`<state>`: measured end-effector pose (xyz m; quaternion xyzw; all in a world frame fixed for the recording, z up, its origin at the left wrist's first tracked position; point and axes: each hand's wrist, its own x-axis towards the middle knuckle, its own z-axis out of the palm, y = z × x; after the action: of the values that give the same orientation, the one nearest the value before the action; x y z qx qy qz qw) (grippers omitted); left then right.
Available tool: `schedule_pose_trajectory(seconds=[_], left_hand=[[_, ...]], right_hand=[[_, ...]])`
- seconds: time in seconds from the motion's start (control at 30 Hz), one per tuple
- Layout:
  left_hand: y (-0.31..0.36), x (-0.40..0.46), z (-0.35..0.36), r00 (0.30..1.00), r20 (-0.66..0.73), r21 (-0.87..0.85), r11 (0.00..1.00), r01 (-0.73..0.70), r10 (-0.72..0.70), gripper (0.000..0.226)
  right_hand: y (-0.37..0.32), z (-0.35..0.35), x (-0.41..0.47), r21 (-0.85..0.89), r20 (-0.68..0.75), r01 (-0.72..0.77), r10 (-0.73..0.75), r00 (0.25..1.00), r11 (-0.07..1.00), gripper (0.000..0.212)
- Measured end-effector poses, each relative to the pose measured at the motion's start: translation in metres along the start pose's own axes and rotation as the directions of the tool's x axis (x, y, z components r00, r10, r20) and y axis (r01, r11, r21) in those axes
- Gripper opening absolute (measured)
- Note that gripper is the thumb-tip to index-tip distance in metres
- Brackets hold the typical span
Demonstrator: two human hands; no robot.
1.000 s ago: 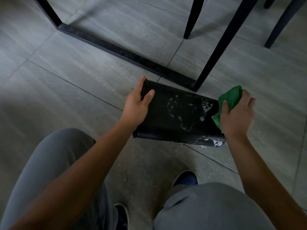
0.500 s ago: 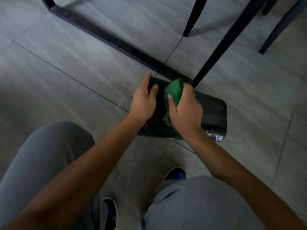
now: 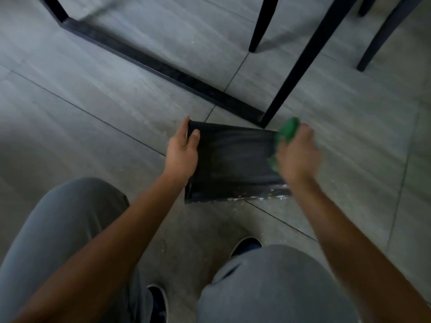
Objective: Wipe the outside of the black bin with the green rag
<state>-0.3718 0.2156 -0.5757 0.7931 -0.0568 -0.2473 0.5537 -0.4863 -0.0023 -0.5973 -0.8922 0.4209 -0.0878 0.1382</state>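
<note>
The black bin [image 3: 233,159] lies on its side on the grey tiled floor in front of my knees. Its upper face looks wet and smeared, and white foam clings along its lower right edge. My left hand [image 3: 183,151] holds the bin's left end, thumb on the top face and fingers over the edge. My right hand [image 3: 297,155], blurred by motion, grips the green rag [image 3: 285,134] against the bin's right end. The rag shows above and to the left of my fingers.
A black metal table frame bar [image 3: 163,68] runs diagonally across the floor just behind the bin, with an upright leg [image 3: 300,64] meeting it by the rag. Dark chair legs [image 3: 261,26] stand farther back. My grey-trousered knees and dark shoes [image 3: 245,245] fill the foreground.
My right hand has swept the rag from the bin's left part, beside my left hand, back to its right end. The foam patches seen a second ago on the top face are wiped away.
</note>
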Motion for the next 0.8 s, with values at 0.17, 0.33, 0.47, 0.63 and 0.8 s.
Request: schedule_pose_trajectory(seconds=[0.17, 0.33, 0.47, 0.63, 0.8], left_hand=[[0.009, -0.004, 0.026, 0.999, -0.024, 0.004, 0.999, -0.034, 0.034, 0.056], [-0.001, 0.003, 0.006, 0.999, -0.045, 0.017, 0.999, -0.029, 0.029, 0.056], [-0.006, -0.005, -0.008, 0.999, -0.039, 0.033, 0.999, -0.036, 0.038, 0.057], [0.007, 0.02, -0.03, 0.989, 0.03, 0.119, 0.982, -0.144, 0.142, 0.055], [-0.003, 0.02, -0.025, 0.992, 0.016, 0.122, 0.984, -0.129, 0.128, 0.054]], right_hand=[[-0.031, -0.006, -0.013, 0.061, -0.117, -0.012, 0.019, 0.993, 0.998, 0.032], [-0.043, 0.009, -0.038, 0.084, -0.065, 0.282, -0.277, 0.959, 0.956, 0.034], [0.085, -0.007, 0.004, -0.035, 0.017, -0.356, 0.357, 0.934, 0.934, 0.037], [0.079, 0.007, -0.026, 0.137, 0.13, -0.226, 0.209, 0.969, 0.964, 0.039], [0.071, -0.044, -0.013, 0.378, -0.003, -0.095, 0.104, 0.995, 0.921, 0.041]])
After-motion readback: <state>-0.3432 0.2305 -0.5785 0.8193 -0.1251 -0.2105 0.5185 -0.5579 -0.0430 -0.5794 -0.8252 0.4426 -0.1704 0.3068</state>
